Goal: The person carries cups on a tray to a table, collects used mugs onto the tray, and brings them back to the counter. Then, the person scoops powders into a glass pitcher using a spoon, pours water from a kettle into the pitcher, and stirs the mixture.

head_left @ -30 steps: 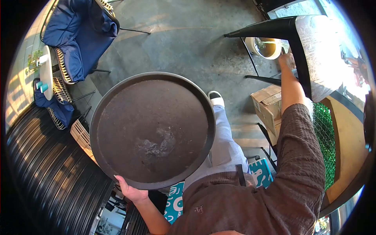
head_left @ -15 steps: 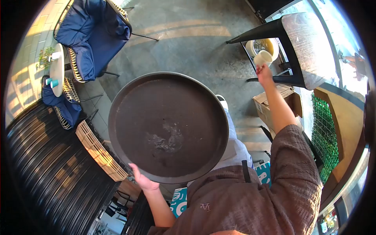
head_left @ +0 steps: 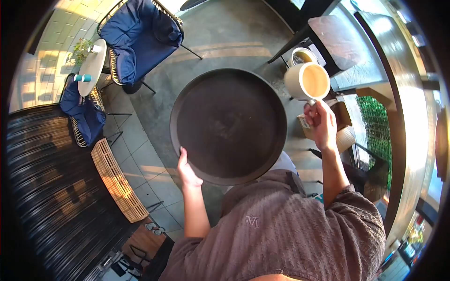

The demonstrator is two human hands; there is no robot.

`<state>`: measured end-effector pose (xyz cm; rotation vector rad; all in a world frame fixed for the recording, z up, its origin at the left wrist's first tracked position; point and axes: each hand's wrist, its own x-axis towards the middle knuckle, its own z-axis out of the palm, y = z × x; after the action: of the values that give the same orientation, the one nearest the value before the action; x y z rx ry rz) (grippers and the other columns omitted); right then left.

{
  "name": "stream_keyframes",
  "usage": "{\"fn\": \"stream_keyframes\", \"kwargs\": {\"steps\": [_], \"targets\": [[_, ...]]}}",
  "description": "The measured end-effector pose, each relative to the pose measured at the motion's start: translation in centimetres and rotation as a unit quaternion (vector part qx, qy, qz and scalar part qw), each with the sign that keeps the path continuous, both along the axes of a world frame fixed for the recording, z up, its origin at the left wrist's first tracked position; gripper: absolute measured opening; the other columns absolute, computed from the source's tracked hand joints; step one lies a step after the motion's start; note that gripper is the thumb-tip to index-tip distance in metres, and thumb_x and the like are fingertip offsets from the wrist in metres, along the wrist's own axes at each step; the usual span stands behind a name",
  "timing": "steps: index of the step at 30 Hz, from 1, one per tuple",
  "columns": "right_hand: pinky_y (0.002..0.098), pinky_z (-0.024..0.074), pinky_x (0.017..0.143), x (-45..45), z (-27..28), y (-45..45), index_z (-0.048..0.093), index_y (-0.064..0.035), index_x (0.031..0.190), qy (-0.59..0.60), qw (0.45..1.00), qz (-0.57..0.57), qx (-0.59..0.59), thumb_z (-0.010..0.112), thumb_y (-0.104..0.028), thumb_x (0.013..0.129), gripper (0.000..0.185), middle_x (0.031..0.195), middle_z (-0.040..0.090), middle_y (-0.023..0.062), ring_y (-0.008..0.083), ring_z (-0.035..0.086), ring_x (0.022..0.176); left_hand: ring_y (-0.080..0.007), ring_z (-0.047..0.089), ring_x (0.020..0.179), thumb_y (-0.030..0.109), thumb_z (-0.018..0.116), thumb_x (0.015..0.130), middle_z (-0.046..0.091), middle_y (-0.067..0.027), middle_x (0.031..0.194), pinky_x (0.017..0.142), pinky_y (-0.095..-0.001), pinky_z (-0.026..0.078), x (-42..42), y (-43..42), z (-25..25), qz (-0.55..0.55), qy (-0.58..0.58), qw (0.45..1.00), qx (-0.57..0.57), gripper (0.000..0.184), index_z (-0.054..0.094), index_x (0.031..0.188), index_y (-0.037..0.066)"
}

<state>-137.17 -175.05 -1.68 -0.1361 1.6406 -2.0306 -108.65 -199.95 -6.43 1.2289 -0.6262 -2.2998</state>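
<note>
A large round dark brown serving tray is held out in front of my body, its inside facing up, with a faint pale smear near the middle. My left hand grips the tray's lower left rim, thumb on the edge and the other fingers hidden beneath. Off to the tray's right, my right hand pinches the handle of a cream-coloured mug. The mug is raised and tilted, its opening toward me; whether the tan colour inside is liquid or the inner wall, I cannot tell.
Behind the mug, a whitish bucket stands by a dark chair. A cardboard box lies below it. At left are a blue cushioned armchair, a small round table with teal cups, and a wicker-backed chair.
My right hand has brought the mug away from the bucket, closer to me and higher. The tray has shifted right and away from my body, still in my left hand. The view has turned.
</note>
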Motion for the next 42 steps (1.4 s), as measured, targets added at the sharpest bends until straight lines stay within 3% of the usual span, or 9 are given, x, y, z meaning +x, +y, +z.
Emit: {"fn": "stream_keyframes", "kwargs": {"steps": [6, 15, 26, 30, 34, 38, 40, 41, 42], "targets": [[0.0196, 0.0398, 0.058, 8.1, 4.3, 0.7, 0.060, -0.0069, 0.088, 0.038, 0.986, 0.143, 0.078, 0.043, -0.034, 0.101, 0.034, 0.076, 0.058, -0.0019, 0.0044, 0.049, 0.063, -0.0277, 0.054, 0.118, 0.038, 0.047, 0.098, 0.055, -0.0119, 0.129, 0.101, -0.0420, 0.042, 0.9, 2.5, 2.9, -0.098, 0.066, 0.993, 0.006, 0.048, 0.049, 0.129, 0.001], [0.0212, 0.0452, 0.060, 13.9, 6.6, 6.6, 0.059, -0.0048, 0.095, 0.029, 0.992, 0.107, 0.067, 0.045, -0.030, 0.101, 0.029, 0.082, 0.061, 0.0004, 0.0051, 0.052, 0.063, -0.0290, 0.055, 0.116, 0.035, 0.046, 0.098, 0.056, -0.0129, 0.128, 0.101, -0.0440, 0.043, 0.2, 5.7, 4.9, -0.217, 0.132, 0.966, 0.041, 0.046, 0.050, 0.129, 0.002], [0.0251, 0.0431, 0.058, 15.0, 12.1, 28.5, 0.058, -0.0035, 0.097, 0.155, 0.955, -0.168, 0.187, 0.057, -0.028, 0.094, 0.025, 0.068, 0.064, 0.0041, 0.0082, 0.056, 0.064, -0.0289, 0.058, 0.112, 0.032, 0.048, 0.098, 0.060, -0.0123, 0.123, 0.097, -0.0432, 0.046, -4.1, 19.9, 9.5, -0.336, 0.111, 0.935, -0.008, 0.041, 0.054, 0.125, 0.002], [0.0215, 0.0414, 0.058, 14.9, 13.0, 48.5, 0.065, -0.0029, 0.093, 0.250, 0.834, -0.424, 0.248, 0.061, -0.024, 0.092, 0.021, 0.071, 0.064, 0.0034, 0.0064, 0.053, 0.062, -0.0290, 0.057, 0.113, 0.032, 0.050, 0.097, 0.059, -0.0125, 0.125, 0.099, -0.0423, 0.044, -5.3, 28.9, 9.8, -0.342, 0.068, 0.937, -0.031, 0.042, 0.053, 0.125, 0.000], [0.0261, 0.0478, 0.072, 18.8, 14.3, 70.7, 0.064, -0.0014, 0.094, 0.176, 0.530, -0.685, 0.468, 0.067, -0.042, 0.085, 0.041, 0.078, 0.068, 0.0067, 0.0137, 0.062, 0.074, -0.0300, 0.057, 0.112, 0.033, 0.050, 0.097, 0.059, -0.0127, 0.124, 0.098, -0.0427, 0.045, -5.4, 36.2, 9.9, -0.388, 0.083, 0.918, 0.007, 0.042, 0.054, 0.123, 0.000], [0.0364, 0.0476, 0.088, 23.4, 12.9, 89.1, 0.058, -0.0003, 0.110, 0.035, 0.317, -0.775, 0.545, 0.065, -0.043, 0.081, 0.052, 0.102, 0.067, 0.0166, 0.0292, 0.064, 0.099, -0.0300, 0.058, 0.111, 0.034, 0.050, 0.097, 0.059, -0.0126, 0.124, 0.097, -0.0424, 0.046, -5.2, 43.6, 11.6, -0.425, 0.086, 0.900, 0.040, 0.042, 0.055, 0.123, 0.001], [0.0339, 0.0506, 0.076, 24.5, 11.5, 95.6, 0.059, 0.0012, 0.106, -0.039, 0.215, -0.777, 0.591, 0.062, -0.044, 0.083, 0.050, 0.098, 0.067, 0.0149, 0.0245, 0.066, 0.090, -0.0293, 0.058, 0.111, 0.034, 0.049, 0.098, 0.059, -0.0123, 0.124, 0.096, -0.0418, 0.046, -4.9, 46.4, 12.4, -0.416, 0.056, 0.907, 0.022, 0.042, 0.054, 0.124, 0.002], [0.0339, 0.0506, 0.076, 24.9, 11.5, 97.8, 0.059, 0.0012, 0.106, -0.042, 0.214, -0.774, 0.594, 0.062, -0.044, 0.083, 0.050, 0.098, 0.067, 0.0149, 0.0245, 0.066, 0.090, -0.0294, 0.058, 0.111, 0.033, 0.048, 0.098, 0.059, -0.0123, 0.125, 0.096, -0.0419, 0.046, -4.8, 47.1, 12.2, -0.418, 0.051, 0.907, 0.003, 0.042, 0.053, 0.124, 0.002], [0.0318, 0.0497, 0.069, 25.4, 11.6, 99.9, 0.060, 0.0024, 0.104, -0.041, 0.367, -0.778, 0.509, 0.061, -0.045, 0.085, 0.051, 0.095, 0.067, 0.0137, 0.0215, 0.066, 0.085, -0.0295, 0.058, 0.111, 0.033, 0.047, 0.098, 0.058, -0.0124, 0.125, 0.096, -0.0421, 0.047, -4.6, 47.8, 12.1, -0.420, 0.047, 0.906, -0.016, 0.042, 0.053, 0.125, 0.002]]}}
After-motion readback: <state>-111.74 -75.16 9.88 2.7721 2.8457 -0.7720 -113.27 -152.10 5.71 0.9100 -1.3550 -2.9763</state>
